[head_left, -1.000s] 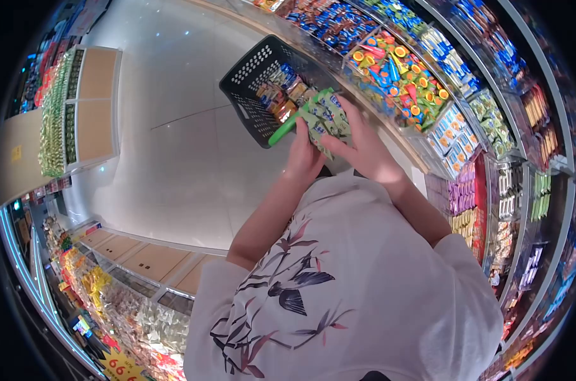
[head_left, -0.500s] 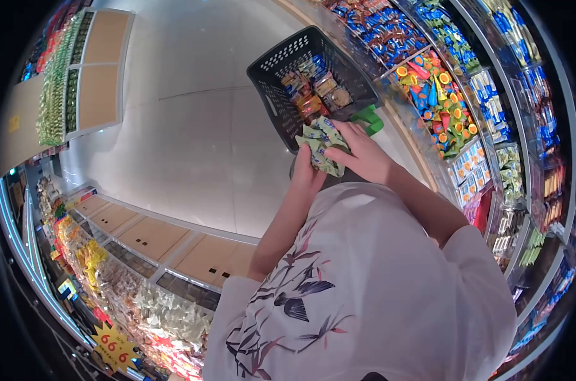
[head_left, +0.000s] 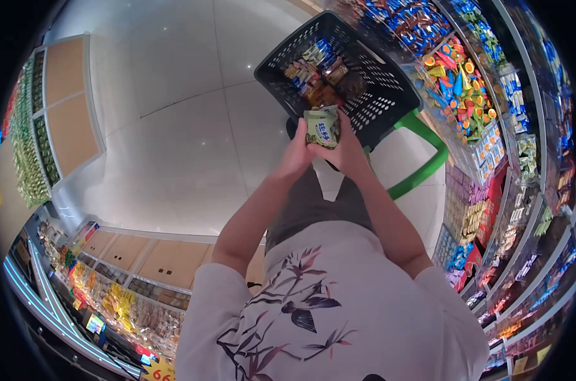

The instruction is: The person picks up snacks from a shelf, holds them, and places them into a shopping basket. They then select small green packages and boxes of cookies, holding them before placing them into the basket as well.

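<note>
Small light-green snack packets point(head_left: 323, 129) with blue lettering are gathered between my two hands, at the near edge of the basket. My left hand point(head_left: 295, 154) is closed around their left side, and my right hand point(head_left: 346, 147) grips them from the right. Just beyond my hands stands a black perforated shopping basket point(head_left: 380, 105). Inside lie several snack packs point(head_left: 319, 70) in blue, red, orange and brown wrappers. The green handle point(head_left: 435, 155) sticks out from the basket's near right side. How many packets my hands hold is hard to make out.
Tiered bins of wrapped sweets point(head_left: 462, 89) line the right side, close to the basket. At lower left runs a candy counter point(head_left: 119, 305) above wooden cabinet doors point(head_left: 167, 263). Another shelf unit point(head_left: 66, 108) stands at far left on the pale tiled floor point(head_left: 167, 159).
My hands have drawn together around the packets and tilted them upright. The basket sits farther right in view, with its green handle now showing in full. The whole view has shifted.
</note>
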`<state>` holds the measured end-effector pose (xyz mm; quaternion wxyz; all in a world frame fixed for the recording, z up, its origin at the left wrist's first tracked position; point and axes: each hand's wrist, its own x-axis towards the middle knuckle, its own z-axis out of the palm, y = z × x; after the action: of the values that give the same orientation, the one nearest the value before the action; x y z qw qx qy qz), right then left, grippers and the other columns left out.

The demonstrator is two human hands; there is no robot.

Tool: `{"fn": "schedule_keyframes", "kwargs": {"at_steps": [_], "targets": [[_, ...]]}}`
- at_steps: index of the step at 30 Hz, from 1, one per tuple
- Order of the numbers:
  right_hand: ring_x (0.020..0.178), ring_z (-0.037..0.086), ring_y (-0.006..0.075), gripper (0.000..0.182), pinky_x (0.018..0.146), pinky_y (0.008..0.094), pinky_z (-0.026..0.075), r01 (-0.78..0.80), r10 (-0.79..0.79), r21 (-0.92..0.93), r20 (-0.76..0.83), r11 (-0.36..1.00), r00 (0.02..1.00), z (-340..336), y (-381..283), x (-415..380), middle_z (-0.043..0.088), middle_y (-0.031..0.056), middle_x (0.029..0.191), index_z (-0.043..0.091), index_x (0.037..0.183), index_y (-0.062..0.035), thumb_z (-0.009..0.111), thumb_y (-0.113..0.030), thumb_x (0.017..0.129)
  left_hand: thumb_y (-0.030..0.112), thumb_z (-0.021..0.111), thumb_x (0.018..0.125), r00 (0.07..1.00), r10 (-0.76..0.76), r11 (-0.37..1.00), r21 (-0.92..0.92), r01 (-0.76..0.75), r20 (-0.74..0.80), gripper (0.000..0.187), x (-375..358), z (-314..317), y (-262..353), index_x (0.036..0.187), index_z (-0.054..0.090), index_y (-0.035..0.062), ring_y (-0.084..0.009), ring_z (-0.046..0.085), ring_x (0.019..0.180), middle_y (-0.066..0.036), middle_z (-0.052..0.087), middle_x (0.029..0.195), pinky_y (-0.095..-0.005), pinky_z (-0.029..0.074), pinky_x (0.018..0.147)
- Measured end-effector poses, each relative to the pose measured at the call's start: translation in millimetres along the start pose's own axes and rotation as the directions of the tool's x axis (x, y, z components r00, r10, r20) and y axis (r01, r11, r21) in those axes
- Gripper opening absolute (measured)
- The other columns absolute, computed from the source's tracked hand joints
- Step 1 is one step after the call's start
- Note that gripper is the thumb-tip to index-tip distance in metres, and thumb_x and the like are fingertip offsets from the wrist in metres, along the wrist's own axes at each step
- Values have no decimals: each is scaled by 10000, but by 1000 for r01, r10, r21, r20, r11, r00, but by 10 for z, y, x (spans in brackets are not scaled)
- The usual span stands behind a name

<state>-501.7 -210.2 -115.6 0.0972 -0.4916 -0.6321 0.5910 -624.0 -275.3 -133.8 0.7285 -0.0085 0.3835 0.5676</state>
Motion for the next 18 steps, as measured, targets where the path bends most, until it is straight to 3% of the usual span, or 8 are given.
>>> {"fn": "schedule_keyframes", "kwargs": {"at_steps": [3,5,6,9,12,15,16,18], "targets": [[1126,527,261,962,945,347,423,-144,153,106,-81,984,985,315,216,423,511,182,1224,281,1347,30,824,-323,635,479,190,1004,993,-119,991,54,120,-21,583,311,-341,232,1393,329,68,-201,458,1225,-99,459,1339,-367,391,995],[1113,533,259,968,927,334,435,-282,302,161,-119,946,946,373,382,795,517,187,1201,281,1323,58,830,-330,627,486,256,994,971,-90,974,183,132,-220,574,522,-611,139,1393,325,79,-218,471,1206,-106,461,1336,-378,413,965],[1068,544,232,963,900,323,453,-219,295,330,-200,918,934,453,657,1012,524,169,1168,300,1287,61,849,-340,606,489,289,988,950,-54,959,247,135,-308,573,688,-718,109,1393,322,85,-227,477,1197,-109,463,1334,-383,424,949],[1056,544,229,962,907,314,450,-336,459,419,-238,843,856,534,1475,1616,519,164,1165,304,1287,62,857,-324,601,433,380,979,900,-32,974,190,126,-435,524,846,-881,-2,1359,361,72,-207,526,1109,-108,501,1287,-352,454,879],[1071,539,259,948,916,326,442,-350,402,229,-250,908,881,616,2073,2119,520,181,1161,313,1280,62,853,-303,592,336,391,998,918,-125,989,27,146,-376,410,849,-1065,-197,1306,425,67,-181,561,1029,-91,557,1202,-319,461,840],[1091,533,285,922,936,352,426,-268,233,-164,-205,949,951,775,2868,2662,524,197,1156,333,1269,61,843,-272,576,307,395,997,928,-108,994,-18,108,-357,388,701,-1252,-344,1288,437,54,-179,564,1025,-103,564,1186,-322,467,834],[1123,522,304,935,959,368,407,-194,187,-62,-102,979,977,831,3098,2847,515,216,1186,334,1290,60,832,-248,562,320,399,986,924,-116,993,-25,115,-363,409,631,-1382,-413,1293,426,51,-196,559,1046,-115,557,1200,-332,471,836],[1148,508,293,950,962,354,406,-189,184,-143,-48,971,982,1030,3410,3213,510,198,1212,307,1322,36,832,-257,588,339,401,974,926,-86,995,-73,64,-368,437,495,-1666,-520,1299,418,49,-221,554,1064,-131,547,1217,-350,477,839]]}}
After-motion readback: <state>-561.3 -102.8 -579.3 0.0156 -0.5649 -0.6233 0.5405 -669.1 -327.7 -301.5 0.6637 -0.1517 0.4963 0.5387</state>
